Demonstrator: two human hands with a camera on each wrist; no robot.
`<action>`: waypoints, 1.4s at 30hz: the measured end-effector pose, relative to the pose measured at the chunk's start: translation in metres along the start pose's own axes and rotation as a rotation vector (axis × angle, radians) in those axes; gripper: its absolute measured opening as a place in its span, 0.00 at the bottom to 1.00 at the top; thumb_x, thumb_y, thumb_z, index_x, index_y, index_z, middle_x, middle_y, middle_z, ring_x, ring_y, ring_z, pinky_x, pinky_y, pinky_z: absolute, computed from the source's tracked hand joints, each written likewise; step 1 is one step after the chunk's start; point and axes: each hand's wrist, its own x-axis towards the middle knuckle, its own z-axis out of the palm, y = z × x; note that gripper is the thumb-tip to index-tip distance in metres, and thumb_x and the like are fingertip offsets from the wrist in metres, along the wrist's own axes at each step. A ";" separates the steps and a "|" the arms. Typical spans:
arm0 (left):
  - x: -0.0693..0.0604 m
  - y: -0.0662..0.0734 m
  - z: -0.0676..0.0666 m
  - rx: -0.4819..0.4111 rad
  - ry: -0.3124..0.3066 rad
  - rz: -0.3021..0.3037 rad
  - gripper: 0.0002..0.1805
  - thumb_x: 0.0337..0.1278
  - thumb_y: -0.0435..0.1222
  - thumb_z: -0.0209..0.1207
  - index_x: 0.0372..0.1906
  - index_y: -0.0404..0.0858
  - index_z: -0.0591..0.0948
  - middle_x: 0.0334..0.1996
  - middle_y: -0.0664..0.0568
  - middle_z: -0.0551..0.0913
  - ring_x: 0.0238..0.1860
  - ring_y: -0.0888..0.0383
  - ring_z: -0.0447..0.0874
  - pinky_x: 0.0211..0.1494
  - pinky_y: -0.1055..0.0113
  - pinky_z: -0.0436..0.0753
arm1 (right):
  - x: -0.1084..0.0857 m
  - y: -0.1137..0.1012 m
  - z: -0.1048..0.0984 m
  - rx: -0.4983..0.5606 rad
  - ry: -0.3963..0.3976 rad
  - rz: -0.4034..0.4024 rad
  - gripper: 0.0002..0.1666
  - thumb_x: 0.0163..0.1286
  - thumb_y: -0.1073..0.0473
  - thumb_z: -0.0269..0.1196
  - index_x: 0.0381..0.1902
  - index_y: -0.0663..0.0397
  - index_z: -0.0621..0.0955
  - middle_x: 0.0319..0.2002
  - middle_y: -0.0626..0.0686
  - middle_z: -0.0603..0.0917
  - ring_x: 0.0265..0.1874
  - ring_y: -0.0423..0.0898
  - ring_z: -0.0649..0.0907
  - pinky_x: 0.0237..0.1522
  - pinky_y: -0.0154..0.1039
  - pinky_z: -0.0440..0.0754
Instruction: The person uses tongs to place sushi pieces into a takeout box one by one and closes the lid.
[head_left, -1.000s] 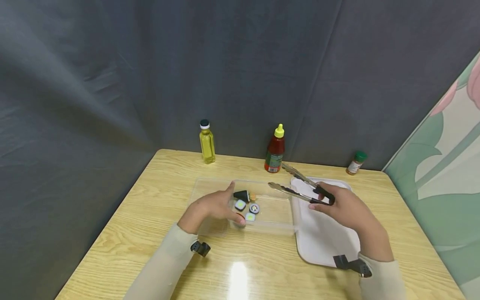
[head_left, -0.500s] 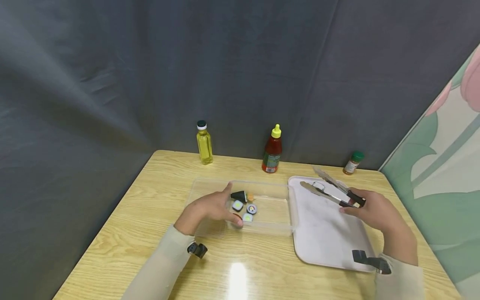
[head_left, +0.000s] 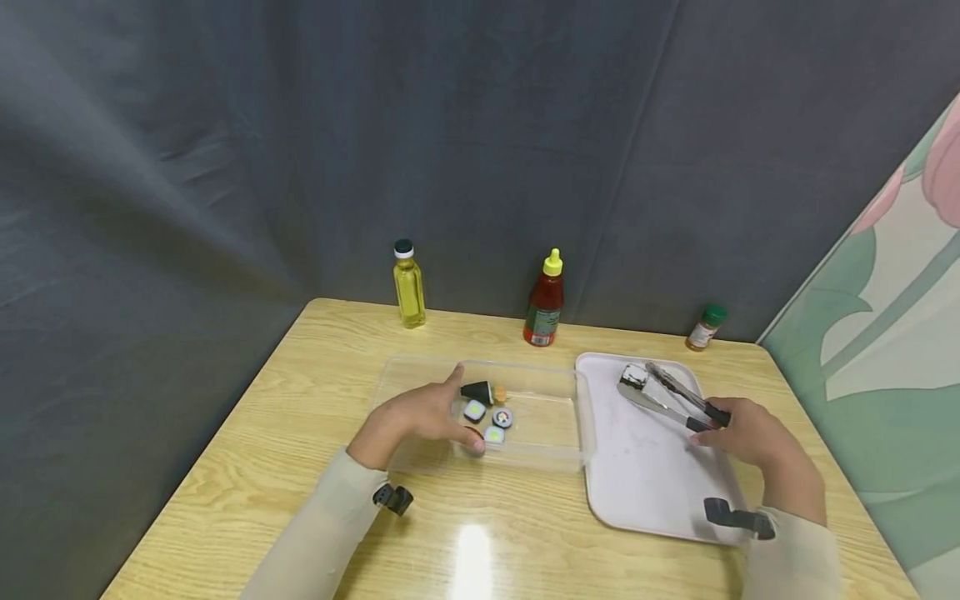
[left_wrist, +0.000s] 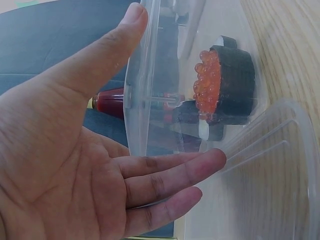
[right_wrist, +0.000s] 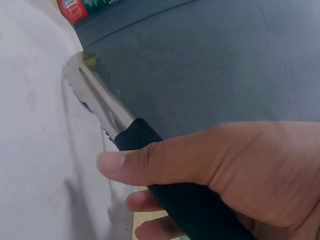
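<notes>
My right hand grips the black-handled metal tongs low over the pale tray. Between the tongs' tips sits a black-and-white sushi piece on the tray's far part; whether the tips touch it I cannot tell. At the left end of the clear plastic container, my left hand spreads its thumb and straight fingers against the sides. Inside lie several sushi rolls and a black cone-shaped piece. The left wrist view shows a roll topped with orange roe.
Along the table's back edge stand an oil bottle, a red sauce bottle with a yellow cap, and a green-lidded spice jar. A clear lid-like plastic piece lies left of the container, partly under the left hand.
The right hand has carried the tongs rightward over the tray and lowered them; the sushi piece between the tips is now down on the tray. The left hand has stayed at the container.
</notes>
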 end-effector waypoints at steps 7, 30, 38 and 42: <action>-0.002 -0.001 0.001 -0.018 -0.008 -0.005 0.77 0.52 0.60 0.76 0.87 0.40 0.32 0.85 0.38 0.55 0.81 0.40 0.67 0.76 0.46 0.76 | 0.002 0.006 0.003 0.019 -0.001 0.041 0.54 0.59 0.42 0.80 0.71 0.72 0.74 0.34 0.53 0.82 0.40 0.54 0.78 0.42 0.47 0.76; -0.001 -0.001 0.002 -0.021 -0.014 -0.015 0.77 0.52 0.62 0.76 0.87 0.41 0.32 0.85 0.38 0.54 0.81 0.39 0.66 0.76 0.45 0.75 | -0.009 0.007 -0.007 -0.006 -0.022 0.045 0.52 0.64 0.39 0.75 0.75 0.66 0.72 0.35 0.54 0.91 0.37 0.50 0.85 0.47 0.60 0.81; 0.000 -0.002 0.002 -0.016 -0.013 -0.011 0.77 0.52 0.63 0.75 0.87 0.41 0.32 0.85 0.38 0.54 0.81 0.39 0.66 0.76 0.44 0.75 | -0.016 -0.006 -0.014 0.055 0.058 -0.041 0.46 0.63 0.45 0.78 0.70 0.67 0.77 0.44 0.62 0.91 0.35 0.45 0.85 0.37 0.40 0.78; 0.000 -0.004 0.002 -0.011 -0.011 -0.011 0.77 0.52 0.63 0.75 0.87 0.41 0.32 0.85 0.38 0.53 0.81 0.39 0.65 0.77 0.45 0.74 | -0.020 -0.015 -0.017 0.056 0.088 -0.066 0.46 0.62 0.43 0.79 0.68 0.67 0.79 0.50 0.69 0.89 0.40 0.51 0.84 0.39 0.42 0.80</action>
